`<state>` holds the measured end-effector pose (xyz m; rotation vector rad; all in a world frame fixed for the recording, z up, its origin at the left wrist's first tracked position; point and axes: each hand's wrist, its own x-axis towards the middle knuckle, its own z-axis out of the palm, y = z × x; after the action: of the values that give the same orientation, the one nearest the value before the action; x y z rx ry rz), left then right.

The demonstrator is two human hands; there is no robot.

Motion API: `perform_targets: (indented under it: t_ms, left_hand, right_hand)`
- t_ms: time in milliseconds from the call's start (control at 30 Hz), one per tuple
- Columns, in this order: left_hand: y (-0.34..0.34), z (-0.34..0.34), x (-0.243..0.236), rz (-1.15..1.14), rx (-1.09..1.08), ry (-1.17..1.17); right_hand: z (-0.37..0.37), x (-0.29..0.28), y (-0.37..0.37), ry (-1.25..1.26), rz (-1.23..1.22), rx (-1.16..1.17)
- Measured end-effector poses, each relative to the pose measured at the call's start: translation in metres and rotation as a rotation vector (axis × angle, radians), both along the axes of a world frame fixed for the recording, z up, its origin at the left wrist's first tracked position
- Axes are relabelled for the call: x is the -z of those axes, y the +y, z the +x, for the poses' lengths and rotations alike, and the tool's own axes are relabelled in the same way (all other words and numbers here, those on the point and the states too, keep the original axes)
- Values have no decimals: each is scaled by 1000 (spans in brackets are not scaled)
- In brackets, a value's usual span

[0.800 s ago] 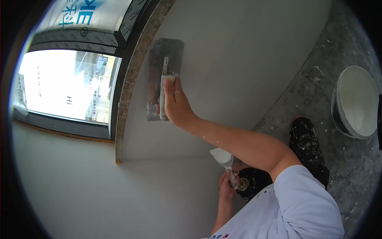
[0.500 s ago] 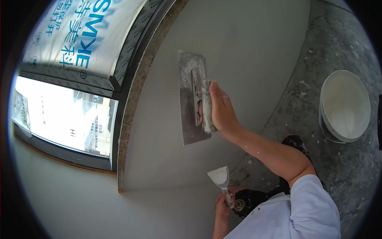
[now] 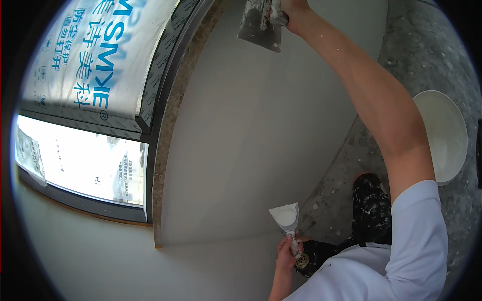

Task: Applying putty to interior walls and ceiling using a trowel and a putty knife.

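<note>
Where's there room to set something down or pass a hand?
In the picture, the speckled floor above the bucket, right of the pale wall, looks free. A hand could probably pass between the trowel and putty knife, right of the stone edging. It's crowded where the right arm overlaps the bucket and where the left hand sits by the dark trousers.

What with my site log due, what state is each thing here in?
Putty knife: blade loaded with white paste
Left hand: closed on its handle
Finishing trowel: smeared, partly cropped
Right hand: closed on its handle
Bucket: open, partly hidden
Trousers: white-spattered
Floor: white-specked
Blue-printed film: on window
</note>
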<state>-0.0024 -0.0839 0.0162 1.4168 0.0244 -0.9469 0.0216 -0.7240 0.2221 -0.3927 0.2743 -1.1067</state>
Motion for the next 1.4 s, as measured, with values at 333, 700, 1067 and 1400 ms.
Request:
perform_targets:
  t_ms: [333,700,1067,1400]
  left_hand:
    - [25,-5,14,-43,-22,23]
    - [52,0,22,-158,-35,2]
    - [116,-5,21,-164,-201,-43]
    - [152,12,-29,-45,-118,-147]
  right_hand:
    - [26,16,81,-289,-369,-205]
    - [70,-30,367,-105,-111,-362]
    - [97,12,565,6,-390,-570]
    - [-40,162,417,379,-611,-894]
